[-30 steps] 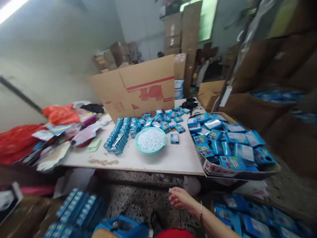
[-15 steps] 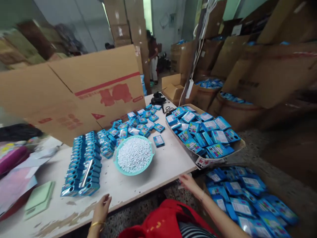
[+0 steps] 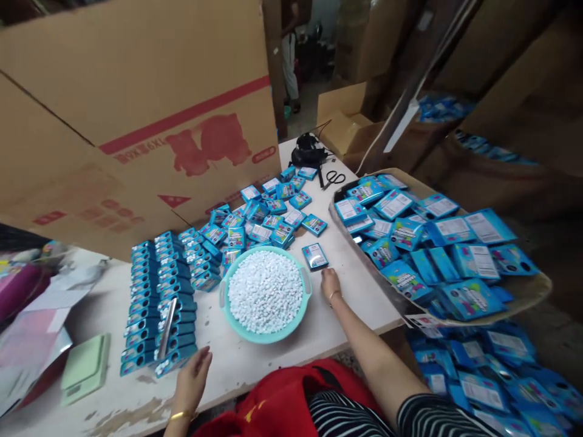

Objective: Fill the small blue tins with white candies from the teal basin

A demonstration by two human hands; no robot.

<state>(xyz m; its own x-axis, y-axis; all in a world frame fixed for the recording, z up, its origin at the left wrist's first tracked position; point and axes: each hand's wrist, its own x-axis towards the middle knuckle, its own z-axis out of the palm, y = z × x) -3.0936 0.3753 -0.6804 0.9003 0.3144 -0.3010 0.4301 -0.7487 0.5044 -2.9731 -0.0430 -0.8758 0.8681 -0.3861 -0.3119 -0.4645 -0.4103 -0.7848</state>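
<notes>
My right hand [image 3: 331, 285] is low over the table, just in front of a single blue printed box [image 3: 315, 256]. Its fingers point away and are mostly hidden; I cannot tell whether they touch the box. My left hand [image 3: 193, 373] hovers near the table's front edge with loosely bent fingers apart and nothing in them. Beside it stand rows of upright blue boxes [image 3: 141, 303] with round dark holes, and a shiny metal strip [image 3: 167, 328] lies on top. Between the hands sits a turquoise basin [image 3: 255, 335] full of small white pellets [image 3: 266, 291].
Loose blue boxes [image 3: 273, 221] lie heaped behind the basin, against a tall cardboard sheet [image 3: 191, 73]. A carton [image 3: 537, 297] piled with blue boxes stands at the right. Scissors [image 3: 334, 178] lie at the back. A green scale [image 3: 85, 367] is at the left.
My right hand has moved from beyond the table's front edge forward over the table to the single box. My left hand has shifted slightly. The view has tilted down and closer.
</notes>
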